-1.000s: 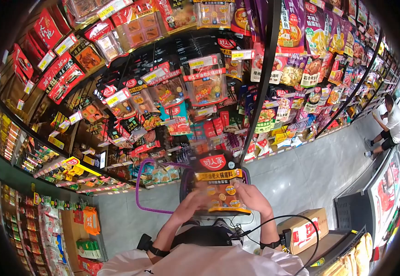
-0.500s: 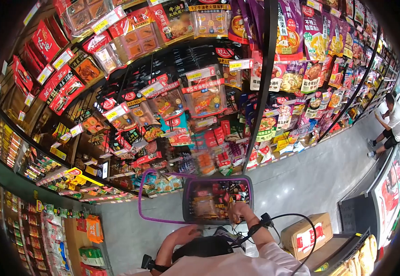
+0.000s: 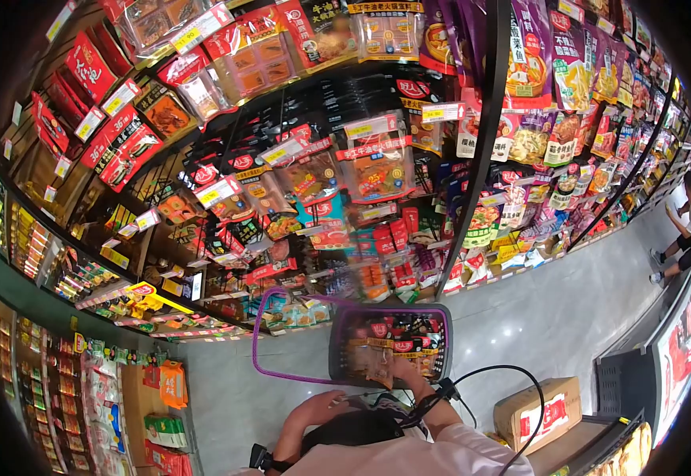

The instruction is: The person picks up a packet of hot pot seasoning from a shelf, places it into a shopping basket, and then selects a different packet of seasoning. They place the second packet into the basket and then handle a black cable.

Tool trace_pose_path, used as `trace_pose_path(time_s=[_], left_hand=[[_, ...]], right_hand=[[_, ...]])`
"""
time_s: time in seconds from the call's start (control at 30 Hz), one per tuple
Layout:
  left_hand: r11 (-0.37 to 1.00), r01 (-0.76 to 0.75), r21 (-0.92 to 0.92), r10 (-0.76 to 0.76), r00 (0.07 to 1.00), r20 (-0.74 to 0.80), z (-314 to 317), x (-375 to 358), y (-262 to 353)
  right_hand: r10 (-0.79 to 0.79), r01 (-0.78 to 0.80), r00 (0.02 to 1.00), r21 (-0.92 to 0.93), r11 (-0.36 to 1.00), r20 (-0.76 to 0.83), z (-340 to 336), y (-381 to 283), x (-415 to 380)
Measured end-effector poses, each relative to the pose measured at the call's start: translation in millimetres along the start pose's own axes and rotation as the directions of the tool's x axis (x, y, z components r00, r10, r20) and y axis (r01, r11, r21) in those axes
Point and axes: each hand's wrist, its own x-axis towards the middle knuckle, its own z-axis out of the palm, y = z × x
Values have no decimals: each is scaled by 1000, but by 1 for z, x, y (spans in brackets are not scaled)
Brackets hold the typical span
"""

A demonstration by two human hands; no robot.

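A cardboard box [image 3: 537, 412] sits at right, a person [image 3: 687, 228] farther off.

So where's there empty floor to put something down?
Bare grey floor lies right of the basket, beyond the cardboard box; another patch lies between the purple handle and the left-hand shelves. The basket is crowded with packets by the right hand.

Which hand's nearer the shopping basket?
Right. The right hand is over the near side of the shopping basket; the left hand is outside it, close to the body.
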Motion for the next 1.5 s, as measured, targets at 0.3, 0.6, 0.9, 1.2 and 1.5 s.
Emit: trace_pose_path(time_s=[0.3,0.6,0.9,1.2,1.5], left_hand=[[1000,-13,16,13,1000,10,-14,9,-36],[972,-231,-44,234,967,95,-26,57,-46],[964,-263,-35,265,949,171,-48,58,-44],[944,-328,-21,328,936,131,-60,70,-58],[946,-264,-188,253,964,-84,-40,96,5]], right_hand=[[77,-78,973,1,997,-217,33,100,52],[-39,10,910,-72,997,-413,-34,150,33],[-89,109,611,-27,994,-787,-288,-18,-20],[-425,226,366,-364,904,-828,-432,-158,10],[-277,288,232,-206,935,-932,-535,-178,67]])
